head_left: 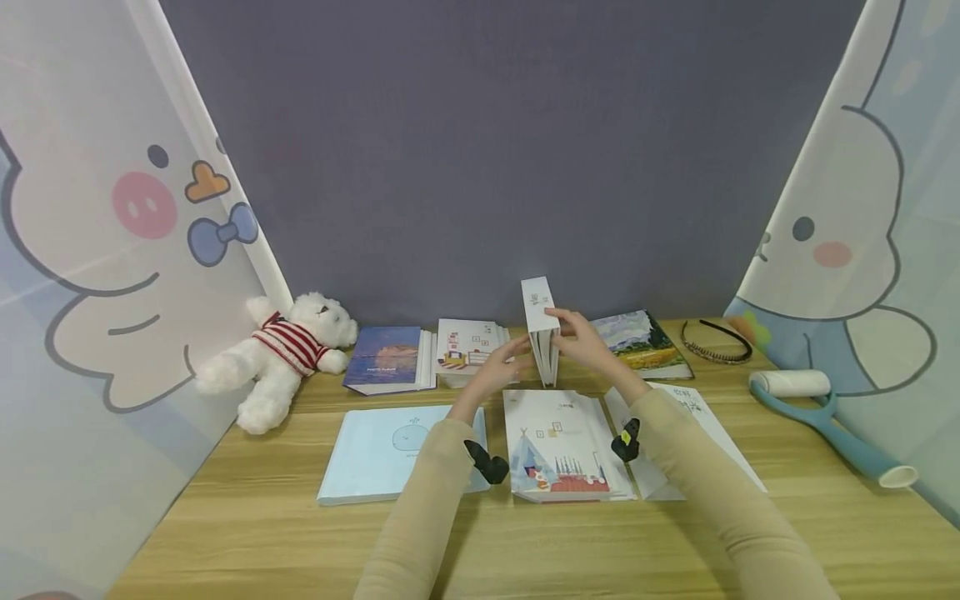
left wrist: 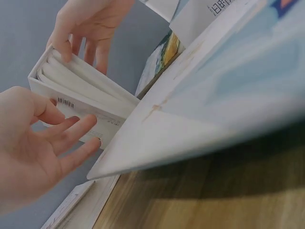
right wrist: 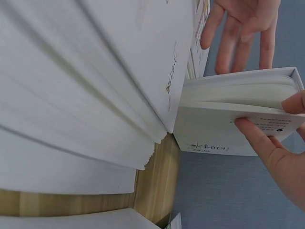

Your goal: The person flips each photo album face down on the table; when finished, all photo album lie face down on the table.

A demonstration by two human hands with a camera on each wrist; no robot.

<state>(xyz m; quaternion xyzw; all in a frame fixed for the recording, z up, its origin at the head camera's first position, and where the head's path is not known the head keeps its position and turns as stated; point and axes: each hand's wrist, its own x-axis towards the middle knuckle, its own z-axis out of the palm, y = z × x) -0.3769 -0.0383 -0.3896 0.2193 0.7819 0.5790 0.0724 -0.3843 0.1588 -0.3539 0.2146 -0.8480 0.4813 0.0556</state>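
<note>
A thick white photo album [head_left: 538,308] stands upright at the back middle of the table, spine up, its pages slightly fanned. My right hand [head_left: 587,343] pinches it from the right; in the right wrist view one finger [right wrist: 255,136] lies on the cover and the thumb is at the edge. On the other side my left hand [head_left: 497,367] is close to the album, fingers [left wrist: 71,136] loosely extended; whether they touch the cover I cannot tell. In front of it lies a white album with a tent picture [head_left: 551,442].
A light blue whale album [head_left: 375,450], a purple-blue photo album [head_left: 384,354], a white illustrated album [head_left: 465,342], a landscape-covered book [head_left: 637,342] and a white album [head_left: 720,433] lie around. A teddy bear [head_left: 288,350] is left; a headband [head_left: 720,357] and a lint roller [head_left: 847,433] are right.
</note>
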